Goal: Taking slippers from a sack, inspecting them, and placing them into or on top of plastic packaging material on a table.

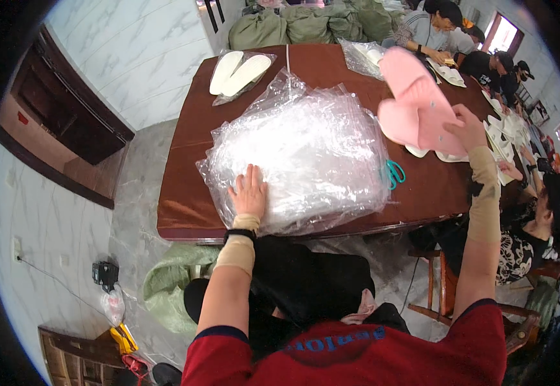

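My left hand point(249, 195) rests with its fingers spread on the near left part of a broad stack of clear plastic bags point(312, 154). The bags shine in the light and cover much of the brown tabletop point(186, 148). Raised over the table's right side, my right hand point(468, 132) grips a pair of pink slippers point(418, 106) by one end. Its fingertips are partly hidden behind them. Teal-handled scissors point(394, 174) poke out at the stack's right edge, below the slippers.
White slippers in a clear bag point(238, 76) lie at the far left of the table. More white slippers point(502, 141) spread along the right, where several people sit working. Green sacks point(309, 27) stand behind the table. A wooden chair point(444, 283) is at my right.
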`<state>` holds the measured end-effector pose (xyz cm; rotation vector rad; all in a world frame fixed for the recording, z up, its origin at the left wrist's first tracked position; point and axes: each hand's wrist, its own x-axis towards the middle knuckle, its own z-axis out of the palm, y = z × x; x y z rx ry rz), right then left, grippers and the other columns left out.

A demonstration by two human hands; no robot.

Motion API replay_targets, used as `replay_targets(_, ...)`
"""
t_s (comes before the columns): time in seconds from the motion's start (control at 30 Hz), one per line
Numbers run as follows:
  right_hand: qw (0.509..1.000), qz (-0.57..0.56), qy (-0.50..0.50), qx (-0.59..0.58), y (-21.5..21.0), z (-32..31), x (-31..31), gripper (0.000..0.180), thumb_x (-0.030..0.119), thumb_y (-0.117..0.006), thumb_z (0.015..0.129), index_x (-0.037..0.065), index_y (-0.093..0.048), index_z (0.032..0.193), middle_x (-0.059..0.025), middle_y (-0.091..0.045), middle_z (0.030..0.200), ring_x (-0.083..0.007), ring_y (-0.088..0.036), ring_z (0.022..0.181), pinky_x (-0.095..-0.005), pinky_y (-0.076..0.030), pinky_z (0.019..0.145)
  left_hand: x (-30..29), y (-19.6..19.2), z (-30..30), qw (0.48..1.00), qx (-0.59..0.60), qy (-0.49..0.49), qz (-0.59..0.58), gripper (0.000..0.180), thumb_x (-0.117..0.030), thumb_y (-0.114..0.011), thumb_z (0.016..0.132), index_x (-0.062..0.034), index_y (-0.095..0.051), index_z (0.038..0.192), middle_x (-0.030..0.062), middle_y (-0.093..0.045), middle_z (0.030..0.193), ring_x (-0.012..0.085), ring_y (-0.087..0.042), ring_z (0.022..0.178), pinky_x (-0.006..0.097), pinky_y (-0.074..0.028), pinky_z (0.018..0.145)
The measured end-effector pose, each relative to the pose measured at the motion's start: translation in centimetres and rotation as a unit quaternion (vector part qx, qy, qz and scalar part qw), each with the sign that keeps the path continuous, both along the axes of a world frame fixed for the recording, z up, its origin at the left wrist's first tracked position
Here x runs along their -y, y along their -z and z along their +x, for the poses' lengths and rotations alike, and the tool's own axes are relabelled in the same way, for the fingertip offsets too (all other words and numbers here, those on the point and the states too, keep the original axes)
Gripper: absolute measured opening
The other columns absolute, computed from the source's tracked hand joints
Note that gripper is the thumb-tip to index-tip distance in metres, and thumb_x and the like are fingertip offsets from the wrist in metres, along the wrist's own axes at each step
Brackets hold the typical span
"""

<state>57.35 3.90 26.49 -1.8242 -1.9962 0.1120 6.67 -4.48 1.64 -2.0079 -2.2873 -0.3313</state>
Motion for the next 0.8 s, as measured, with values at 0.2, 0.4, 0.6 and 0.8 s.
replay_targets(0.2, 0.878, -0.043, -0.287, -0.38, 3.3, -16.4, 2.9, 0.031, 0.01, -0.072, 0.077, 0.004, -0.06, 0.105, -0.0025, -0.065, 0.092, -0.0134, -0.06, 0.088, -0.0264, -0.048, 0.078, 0.8, 1.3, -2.0, 0.998, -0.049, -0.012, 0.023, 0.062, -0.036, -0.048, 0.09, -0.0179, -0.026, 0.145, -0.0029, -0.027, 0.149, 0.0281, -0.033, 0.129, 0.058, -0.023, 0.103)
replay_targets(0.4, 0.927, -0.214, -0.162, -0.262, 22.6, -15.4, -1.7, 0.039, 0.023, -0.077, 0.073, 0.005, -0.062, 0.104, -0.0044, -0.065, 0.091, -0.0141, -0.06, 0.088, -0.0285, -0.047, 0.08, -0.2, 1.0, -0.6, 0.999, 0.022, 0.017, 0.047, 0.061, -0.034, -0.05, 0.089, -0.0181, -0.029, 0.144, -0.0027, -0.03, 0.148, 0.0281, -0.036, 0.126, 0.056, -0.022, 0.104)
replay_targets(0.6, 0.864, -0.294, -0.169, -0.373, 24.1, -17.7, -1.0, 0.039, 0.023, -0.077, 0.072, 0.005, -0.061, 0.103, -0.0051, -0.065, 0.089, -0.0126, -0.06, 0.084, -0.0272, -0.047, 0.076, -0.4, -1.1, -5.8, 0.982, 0.163, 0.09, 0.001, 0.052, -0.028, -0.057, 0.086, -0.0152, -0.044, 0.134, 0.0034, -0.041, 0.141, 0.0276, -0.042, 0.12, 0.05, -0.03, 0.1)
replay_targets(0.8, 0.883, -0.229, -0.173, -0.373, 25.2, -16.0, -1.6, 0.035, 0.024, -0.075, 0.075, 0.006, -0.061, 0.102, -0.0058, -0.065, 0.086, -0.0154, -0.061, 0.08, -0.0297, -0.048, 0.072, -3.6, -7.6, 3.8, 0.925, 0.363, 0.1, 0.048, 0.03, -0.023, -0.067, 0.082, -0.0063, -0.062, 0.107, 0.0107, -0.062, 0.103, 0.0277, -0.059, 0.09, 0.037, -0.049, 0.077)
